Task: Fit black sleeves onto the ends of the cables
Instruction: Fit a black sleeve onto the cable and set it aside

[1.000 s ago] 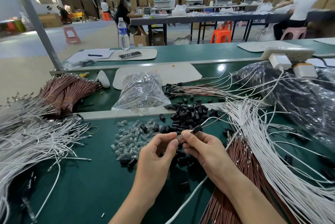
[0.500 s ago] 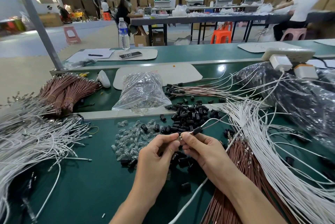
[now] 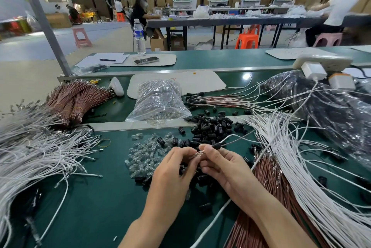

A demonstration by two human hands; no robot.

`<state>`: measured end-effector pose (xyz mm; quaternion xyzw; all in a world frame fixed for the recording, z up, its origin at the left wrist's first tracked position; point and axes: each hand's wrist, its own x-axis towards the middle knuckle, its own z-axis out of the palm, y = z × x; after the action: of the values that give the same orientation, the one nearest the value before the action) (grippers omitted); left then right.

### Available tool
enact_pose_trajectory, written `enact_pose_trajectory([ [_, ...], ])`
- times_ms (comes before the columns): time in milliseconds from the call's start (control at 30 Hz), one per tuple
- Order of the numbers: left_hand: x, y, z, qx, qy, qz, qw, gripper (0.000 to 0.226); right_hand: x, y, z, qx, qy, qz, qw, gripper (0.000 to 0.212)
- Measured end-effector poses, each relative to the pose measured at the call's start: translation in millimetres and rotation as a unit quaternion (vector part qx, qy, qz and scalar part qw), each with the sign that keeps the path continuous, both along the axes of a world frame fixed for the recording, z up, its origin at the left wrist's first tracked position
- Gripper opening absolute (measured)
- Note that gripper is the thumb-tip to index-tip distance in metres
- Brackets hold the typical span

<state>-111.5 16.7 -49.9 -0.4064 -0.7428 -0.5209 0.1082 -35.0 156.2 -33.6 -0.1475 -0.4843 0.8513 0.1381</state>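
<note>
A sleeve [image 3: 216,145] sits on a white cable [image 3: 230,136], touching the right hand [image 3: 222,165] at the forefinger, just this side of the sleeve pile [image 3: 210,127]. The left hand [image 3: 172,169] and the right meet fingertip to fingertip, both pinching the cable's metal end [image 3: 199,153]. Bare table [image 3: 90,207] lies open near left. White bundles [image 3: 291,157] crowd the right edge. Hands and sleeve have barely shifted from half a second ago.

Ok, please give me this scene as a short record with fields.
left hand: pinches the end of the cable
right hand: pinches the same cable
black sleeve: on the cable, just beyond the right hand
loose sleeves: heap behind the hands
clear parts: heap left of the hands
</note>
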Motion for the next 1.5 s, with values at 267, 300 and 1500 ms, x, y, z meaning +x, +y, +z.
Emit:
enact_pose_trajectory([
  [267,-3.7,-0.4,1.0,0.010,-0.017,0.006,1.000,0.012,0.9,2.3,4.5,-0.040,0.023,-0.043,0.998,0.030],
  [300,-3.8,-0.7,1.0,0.012,-0.024,0.005,1.000,0.011,0.6,2.2,4.1,-0.037,0.022,-0.038,0.998,0.030],
  [1500,-2.4,-11.8,1.2,-0.015,-0.036,-0.025,0.999,0.034,1.7,-4.0,0.0,-0.007,-0.010,-0.010,1.000,0.025],
])
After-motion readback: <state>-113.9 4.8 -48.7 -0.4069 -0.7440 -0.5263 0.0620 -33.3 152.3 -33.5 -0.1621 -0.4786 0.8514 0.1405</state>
